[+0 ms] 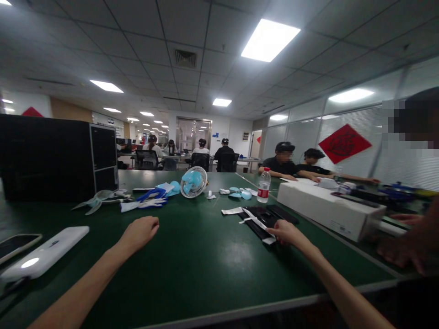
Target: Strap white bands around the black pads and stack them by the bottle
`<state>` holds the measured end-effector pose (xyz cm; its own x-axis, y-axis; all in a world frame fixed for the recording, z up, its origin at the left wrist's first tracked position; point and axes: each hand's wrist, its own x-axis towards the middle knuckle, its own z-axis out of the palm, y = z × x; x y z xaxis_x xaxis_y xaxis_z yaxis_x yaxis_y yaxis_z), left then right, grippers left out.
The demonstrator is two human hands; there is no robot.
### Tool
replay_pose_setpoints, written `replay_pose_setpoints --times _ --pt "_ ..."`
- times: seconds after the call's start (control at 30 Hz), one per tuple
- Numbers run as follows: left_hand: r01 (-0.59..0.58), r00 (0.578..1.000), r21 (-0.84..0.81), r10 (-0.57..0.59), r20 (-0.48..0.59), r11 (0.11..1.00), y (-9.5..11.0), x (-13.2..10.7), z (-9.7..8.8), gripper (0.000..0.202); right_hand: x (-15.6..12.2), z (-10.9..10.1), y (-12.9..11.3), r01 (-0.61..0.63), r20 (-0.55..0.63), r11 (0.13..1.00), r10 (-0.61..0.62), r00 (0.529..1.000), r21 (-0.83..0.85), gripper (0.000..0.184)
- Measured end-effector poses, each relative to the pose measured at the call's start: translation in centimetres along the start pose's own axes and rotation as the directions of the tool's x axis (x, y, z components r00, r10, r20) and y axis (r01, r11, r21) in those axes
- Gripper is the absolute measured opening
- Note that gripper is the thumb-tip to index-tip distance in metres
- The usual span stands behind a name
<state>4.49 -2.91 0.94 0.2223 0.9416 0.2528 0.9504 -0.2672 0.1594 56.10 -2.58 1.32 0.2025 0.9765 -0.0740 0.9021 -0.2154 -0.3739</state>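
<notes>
Head view: my right hand (287,234) touches a white strip (256,220) (grip unclear), my left hand (141,232) loosely clenched.

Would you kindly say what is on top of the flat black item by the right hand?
A white strip lies across the flat black item, the right hand at its near end. Whatever the strip and hand cover cannot be seen.

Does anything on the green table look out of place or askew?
Yes: the small fan looks tilted, and light-blue blade-like pieces lie loose nearby, perhaps detached parts. By the right hand, a white strip runs slantwise across a black item.
</notes>
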Motion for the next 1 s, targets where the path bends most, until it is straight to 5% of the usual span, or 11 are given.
replay_pose_setpoints --times 0.3,0.57,0.8,1.0 --pt "0.001 1.000 -0.022 -0.001 -0.003 1.000 -0.3 0.2 0.4 0.027 0.0 0.5 0.1 -0.024 -0.099 0.968 0.050 0.994 0.249 0.025" --pt "0.012 1.000 -0.037 -0.012 0.023 0.999 -0.3 0.1 0.3 0.028 -2.4 -0.4 -2.8 0.228 -0.265 0.873 -0.119 0.957 0.431 0.021" --pt "0.013 1.000 -0.033 -0.013 0.021 0.999 0.0 -0.1 0.2 0.029 -0.3 -1.7 -5.4 0.376 -0.489 0.879 -0.199 0.849 0.294 0.025" --pt "0.008 1.000 -0.002 -0.008 0.012 1.000 -0.2 0.3 0.5 0.026 5.7 -3.1 -8.6 0.197 -0.671 0.978 -0.188 0.717 -0.064 0.019"
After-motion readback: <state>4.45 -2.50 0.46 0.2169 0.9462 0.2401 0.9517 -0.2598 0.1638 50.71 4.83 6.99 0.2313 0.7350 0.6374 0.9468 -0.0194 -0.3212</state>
